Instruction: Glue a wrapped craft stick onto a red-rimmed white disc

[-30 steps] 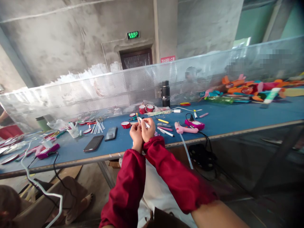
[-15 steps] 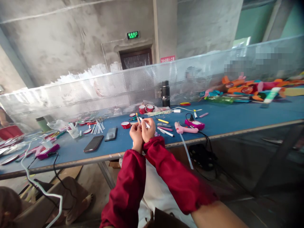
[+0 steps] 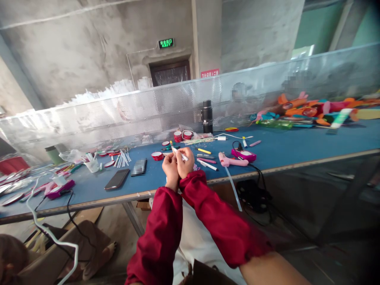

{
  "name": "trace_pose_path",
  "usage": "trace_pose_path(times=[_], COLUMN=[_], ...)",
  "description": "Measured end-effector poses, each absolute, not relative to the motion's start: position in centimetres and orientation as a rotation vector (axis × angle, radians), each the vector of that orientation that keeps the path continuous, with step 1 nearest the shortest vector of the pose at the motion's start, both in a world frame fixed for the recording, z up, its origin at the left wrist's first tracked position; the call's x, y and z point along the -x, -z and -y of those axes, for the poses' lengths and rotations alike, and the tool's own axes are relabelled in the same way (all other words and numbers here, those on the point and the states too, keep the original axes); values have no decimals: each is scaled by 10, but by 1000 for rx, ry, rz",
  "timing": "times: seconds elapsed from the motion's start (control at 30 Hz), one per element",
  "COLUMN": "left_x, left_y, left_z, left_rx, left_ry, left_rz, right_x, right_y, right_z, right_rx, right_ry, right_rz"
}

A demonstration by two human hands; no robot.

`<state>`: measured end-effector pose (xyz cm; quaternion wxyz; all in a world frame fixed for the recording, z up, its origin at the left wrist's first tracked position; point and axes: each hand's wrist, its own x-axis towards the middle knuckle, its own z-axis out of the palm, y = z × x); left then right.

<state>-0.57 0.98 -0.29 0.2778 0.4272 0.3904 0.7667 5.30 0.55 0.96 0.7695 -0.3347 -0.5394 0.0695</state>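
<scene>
Both hands are closed and close together above the front part of the blue table (image 3: 166, 180). In my left hand (image 3: 170, 169) is a slim pale stick with a yellow-orange end (image 3: 171, 144) that points up and away. My right hand (image 3: 186, 164) grips a white marker (image 3: 184, 157), its tip close to the stick. The fingers hide most of both things. To the right of my hands lie several pens and markers, among them a yellow one (image 3: 204, 151) and a pink one (image 3: 207, 161). A red-edged round piece (image 3: 157, 156) lies to their left.
A pink glue gun (image 3: 233, 161) with a long clear glue stick overhangs the edge at right. Two phones, one of them dark (image 3: 116, 179), lie at left. A black bottle (image 3: 207, 117) stands at the back by the perforated metal screen (image 3: 166, 101). Another person's legs (image 3: 80, 249) are at lower left.
My hands stay in nearly the same place, with the white marker slightly shifted between the fingers. At the far left edge, another person's arm has gone out of view.
</scene>
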Motion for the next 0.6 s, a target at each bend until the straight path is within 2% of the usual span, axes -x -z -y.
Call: trace_pose_path(times=[0.6], left_x=[6], left_y=[3], left_z=[-11], left_rx=[-1131], left_ry=[-2061], left_rz=[-1029], right_x=[-52], right_y=[-10], right_z=[-5], right_rx=[726], right_ry=[-164], right_rz=[1150])
